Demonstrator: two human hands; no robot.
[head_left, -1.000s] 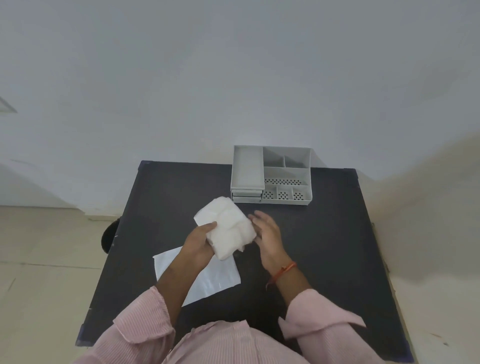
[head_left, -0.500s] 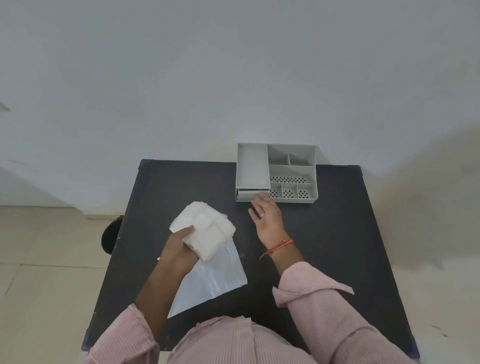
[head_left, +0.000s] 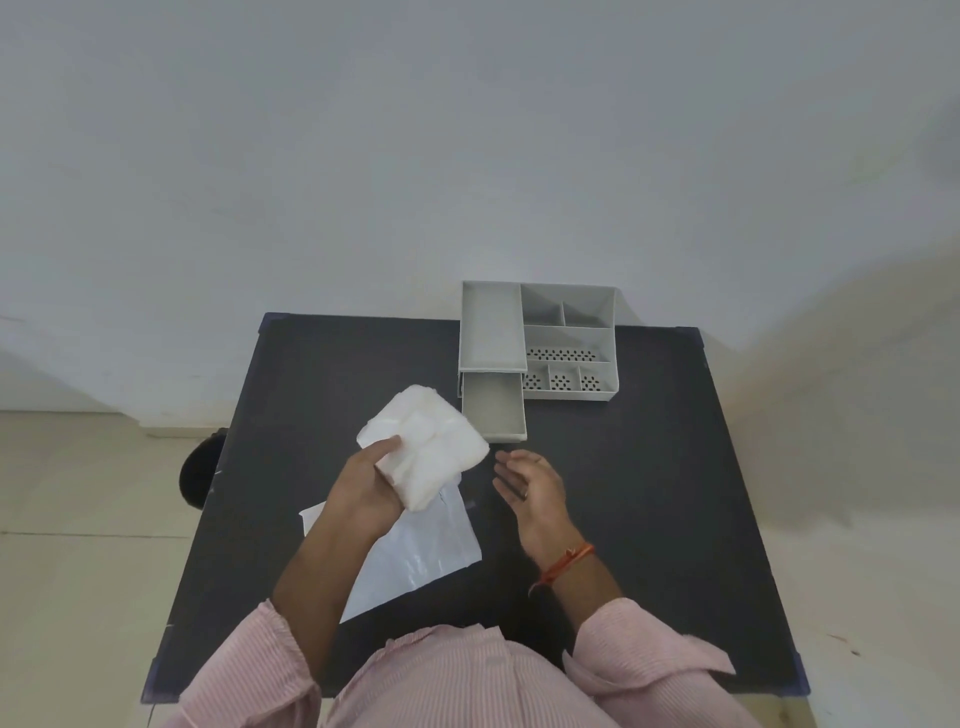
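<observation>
My left hand grips a soft white padded bundle and holds it above the black table, just left of an open drawer. The grey plastic organiser stands at the table's far edge, and its lower drawer is pulled out toward me and looks empty. My right hand hovers just in front of the drawer, fingers loosely relaxed, holding nothing. A flat clear plastic bag lies on the table under my left forearm.
The organiser has several small compartments, some with perforated floors. A dark round object sits off the table's left edge, over the tiled floor. A plain white wall rises behind the table.
The organiser's lower drawer has come out toward me. My right hand drew back from the drawer front. My left hand brought the white bundle to the right, toward the drawer.
</observation>
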